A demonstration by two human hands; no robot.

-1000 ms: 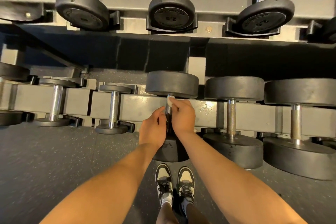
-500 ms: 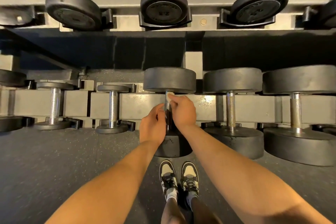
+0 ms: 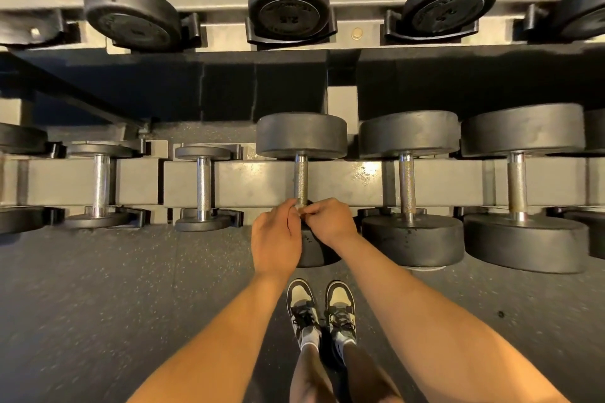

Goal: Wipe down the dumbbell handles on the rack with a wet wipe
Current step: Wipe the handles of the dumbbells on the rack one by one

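A black dumbbell with a knurled steel handle (image 3: 301, 178) lies on the lower tier of the grey rack (image 3: 248, 183), straight ahead. Both my hands meet at the near end of that handle, just above its front weight head. My right hand (image 3: 329, 221) pinches a small white wet wipe (image 3: 300, 210), only a sliver of which shows between the fingers. My left hand (image 3: 276, 239) is closed beside it, fingertips touching the wipe and the handle's base. Most of the handle above my hands is bare.
Two larger dumbbells (image 3: 407, 186) (image 3: 517, 185) lie to the right on the same tier, two smaller ones (image 3: 203, 186) (image 3: 100, 185) to the left. An upper tier holds more dumbbells (image 3: 289, 8). My shoes (image 3: 320, 311) stand on speckled rubber floor below.
Both hands have slid down the handle from its far end to its near end, taking the wipe along. The handle's upper length is now uncovered.
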